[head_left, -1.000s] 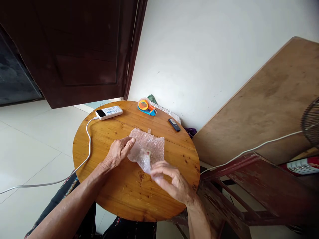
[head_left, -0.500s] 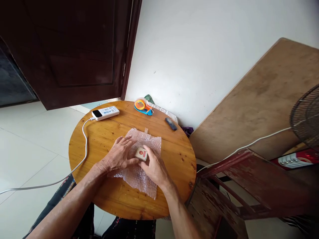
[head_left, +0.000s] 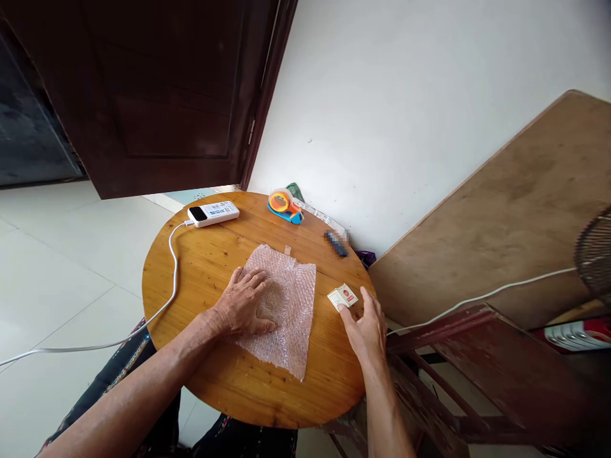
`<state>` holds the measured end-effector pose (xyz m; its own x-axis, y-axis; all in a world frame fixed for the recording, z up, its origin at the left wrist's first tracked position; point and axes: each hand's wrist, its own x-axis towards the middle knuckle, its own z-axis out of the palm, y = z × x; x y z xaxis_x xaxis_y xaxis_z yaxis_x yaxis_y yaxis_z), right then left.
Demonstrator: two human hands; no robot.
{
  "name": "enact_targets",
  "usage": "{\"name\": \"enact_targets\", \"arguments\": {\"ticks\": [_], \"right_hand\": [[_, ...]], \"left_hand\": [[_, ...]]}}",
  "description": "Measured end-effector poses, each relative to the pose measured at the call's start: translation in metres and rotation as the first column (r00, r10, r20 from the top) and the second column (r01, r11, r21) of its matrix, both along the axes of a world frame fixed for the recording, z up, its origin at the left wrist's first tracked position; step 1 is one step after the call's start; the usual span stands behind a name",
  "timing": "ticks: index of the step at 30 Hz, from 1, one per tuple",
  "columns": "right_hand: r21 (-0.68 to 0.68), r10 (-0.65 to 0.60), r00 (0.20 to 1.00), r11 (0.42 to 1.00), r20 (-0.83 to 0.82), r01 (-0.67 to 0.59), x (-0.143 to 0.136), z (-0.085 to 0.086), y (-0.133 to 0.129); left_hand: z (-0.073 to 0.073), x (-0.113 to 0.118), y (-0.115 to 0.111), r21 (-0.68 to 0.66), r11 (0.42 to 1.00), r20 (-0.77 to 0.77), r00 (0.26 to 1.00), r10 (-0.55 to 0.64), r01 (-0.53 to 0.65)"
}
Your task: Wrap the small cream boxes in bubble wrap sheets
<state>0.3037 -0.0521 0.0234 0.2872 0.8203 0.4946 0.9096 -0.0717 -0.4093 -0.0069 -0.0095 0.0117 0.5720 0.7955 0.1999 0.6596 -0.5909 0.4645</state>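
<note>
A sheet of bubble wrap point(head_left: 291, 305) lies flat on the round wooden table point(head_left: 205, 273). My left hand point(head_left: 243, 303) rests on its left part, fingers spread and holding nothing. On bare wood to the right of the wrap sits a small cream box with a red print point(head_left: 348, 296). Just beside the box is my right hand point(head_left: 366, 324), thumb and fingers apart, the thumb tip at the box's near edge; whether it touches is unclear.
An orange and blue tape dispenser point(head_left: 285, 205), a dark blurred item point(head_left: 336, 243) and a white device point(head_left: 213, 214) with a cable stand toward the back. A wooden chair point(head_left: 496, 369) is at the right, a dark door point(head_left: 167, 95) at the back left.
The small box has gone from the bubble wrap to the table on the right, and my right hand has moved right and opened. My left hand now lies flatter on the wrap. The view has shifted slightly.
</note>
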Motion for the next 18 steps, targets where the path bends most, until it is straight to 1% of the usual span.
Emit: {"name": "enact_targets", "arguments": {"ticks": [1, 2, 3, 4, 5, 6, 7, 8, 9, 11, 14, 18], "right_hand": [[0.058, 0.008, 0.999, 0.998, 0.038, -0.01, -0.011, 0.004, -0.002], [0.091, 0.048, 0.997, 0.994, 0.055, -0.053, -0.025, 0.008, -0.004], [0.094, 0.138, 0.989, 0.985, 0.052, -0.142, -0.041, 0.011, -0.005], [0.067, 0.251, 0.967, 0.965, 0.042, -0.253, -0.057, 0.013, -0.006], [0.007, 0.358, 0.933, 0.933, 0.038, -0.359, -0.073, 0.014, -0.005], [-0.067, 0.431, 0.902, 0.901, 0.032, -0.428, -0.087, 0.013, -0.004], [-0.149, 0.478, 0.877, 0.871, 0.038, -0.468, -0.099, 0.01, -0.001], [-0.221, 0.492, 0.869, 0.854, 0.053, -0.471, -0.107, 0.006, 0.001], [-0.275, 0.478, 0.875, 0.854, 0.075, -0.443, -0.113, 0.002, 0.004], [-0.328, 0.45, 0.884, 0.859, 0.122, -0.392, -0.117, -0.007, 0.007], [-0.316, 0.425, 0.891, 0.877, 0.161, -0.361, -0.112, -0.015, 0.006], [-0.293, 0.37, 0.911, 0.905, 0.18, -0.309, -0.108, -0.016, 0.001]], "left_hand": [[-0.001, 0.0, 0.0, 0.004, 1.0, 0.003, 1.0, 0.0, 0.0], [-0.001, 0.0, 0.001, 0.006, 1.0, 0.002, 1.0, 0.001, -0.001], [-0.002, 0.0, 0.001, 0.009, 1.0, 0.001, 1.0, 0.003, -0.003], [-0.003, 0.0, 0.001, 0.015, 1.0, -0.001, 1.0, 0.004, -0.004], [-0.005, -0.001, 0.002, 0.023, 1.0, -0.001, 1.0, 0.005, -0.005], [-0.006, -0.001, 0.003, 0.033, 0.999, 0.0, 1.0, 0.003, -0.003], [-0.007, -0.002, 0.003, 0.043, 0.999, 0.001, 1.0, -0.001, 0.001], [-0.008, -0.004, 0.004, 0.052, 0.999, 0.001, 1.0, -0.007, 0.007], [-0.009, -0.005, 0.005, 0.057, 0.998, -0.002, 1.0, -0.012, 0.012], [-0.009, -0.008, 0.007, 0.055, 0.998, -0.021, 1.0, -0.007, 0.008], [-0.009, -0.012, 0.009, 0.034, 0.999, -0.064, 0.998, 0.028, -0.026], [-0.006, -0.017, 0.009, 0.014, 0.998, -0.12, 0.991, 0.059, -0.058]]}}
